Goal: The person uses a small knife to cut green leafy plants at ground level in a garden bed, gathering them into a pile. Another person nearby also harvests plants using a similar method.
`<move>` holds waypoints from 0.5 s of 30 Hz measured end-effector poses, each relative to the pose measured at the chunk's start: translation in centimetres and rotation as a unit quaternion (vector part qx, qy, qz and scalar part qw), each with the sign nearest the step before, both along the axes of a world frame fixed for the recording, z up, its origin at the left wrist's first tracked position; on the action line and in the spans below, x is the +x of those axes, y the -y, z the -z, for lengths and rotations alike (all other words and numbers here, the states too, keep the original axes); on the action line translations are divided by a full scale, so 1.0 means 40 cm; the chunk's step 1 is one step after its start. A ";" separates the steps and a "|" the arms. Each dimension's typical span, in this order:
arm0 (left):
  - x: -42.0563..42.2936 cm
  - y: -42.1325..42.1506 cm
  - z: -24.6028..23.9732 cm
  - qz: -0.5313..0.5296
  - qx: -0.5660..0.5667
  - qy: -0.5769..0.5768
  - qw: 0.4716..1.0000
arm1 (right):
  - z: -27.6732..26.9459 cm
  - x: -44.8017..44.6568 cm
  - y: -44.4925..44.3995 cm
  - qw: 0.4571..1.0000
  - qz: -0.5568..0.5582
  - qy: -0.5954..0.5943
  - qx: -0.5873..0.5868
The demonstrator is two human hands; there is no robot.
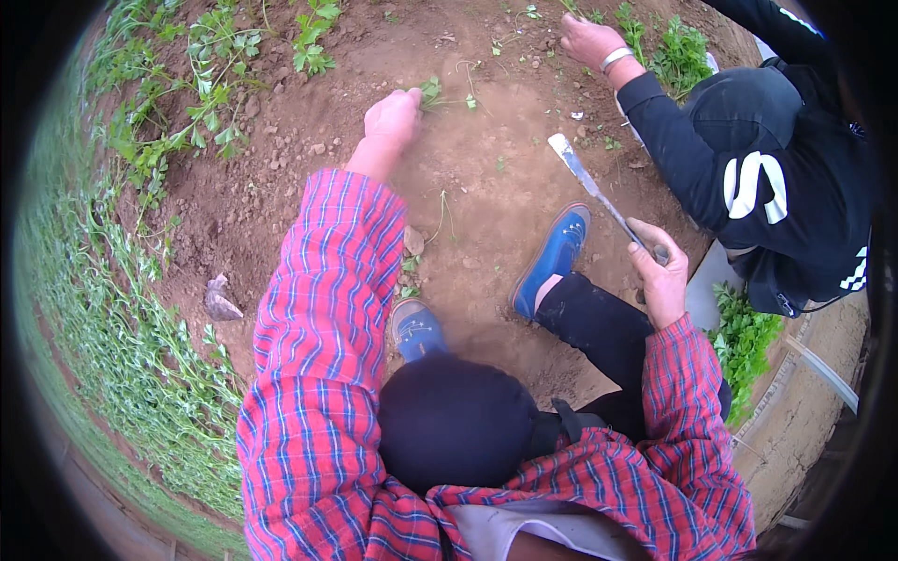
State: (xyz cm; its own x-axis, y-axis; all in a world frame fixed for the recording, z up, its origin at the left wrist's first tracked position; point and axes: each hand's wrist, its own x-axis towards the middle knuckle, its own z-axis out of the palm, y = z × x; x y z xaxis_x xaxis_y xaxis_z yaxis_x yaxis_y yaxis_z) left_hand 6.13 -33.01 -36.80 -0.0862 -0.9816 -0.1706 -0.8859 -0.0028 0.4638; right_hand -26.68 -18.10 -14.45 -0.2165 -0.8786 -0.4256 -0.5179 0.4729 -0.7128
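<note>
My left hand [394,118] reaches forward low over the bare soil, its fingers closed on a small leafy green sprig [431,90]. Thin stems trail from that sprig to the right. In my right hand [661,270] is a long, narrow metal hand tool [595,188] with a flat, worn blade. It slants up and forward, its pale tip above the ground beyond my blue shoe [558,252]. Most of the tool's handle is hidden in my palm. Loose stems and leaf scraps [443,214] lie on the soil between my hands and feet.
Celery-like plants [210,91] grow at the left, denser towards the rim. A co-worker in a black jacket [786,196] crouches close on my right, one hand [593,43] stretched forward. Cut greens [747,343] lie beside my right arm, more [680,56] beyond. A plastic scrap [222,300] lies left.
</note>
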 end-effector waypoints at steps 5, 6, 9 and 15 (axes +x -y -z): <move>0.013 -0.164 -0.064 -0.085 0.075 -0.091 0.989 | 0.018 -0.015 -0.013 1.000 0.008 0.011 -0.003; -0.005 -0.217 -0.077 -0.053 0.098 -0.072 0.991 | 0.025 -0.017 -0.017 1.000 0.006 0.021 -0.007; -0.092 -0.337 -0.077 -0.004 0.076 -0.012 0.997 | 0.042 -0.020 -0.033 1.000 0.002 0.027 -0.003; -0.139 -0.400 -0.040 0.023 0.099 0.003 0.995 | 0.029 -0.045 -0.066 0.999 -0.016 0.047 -0.024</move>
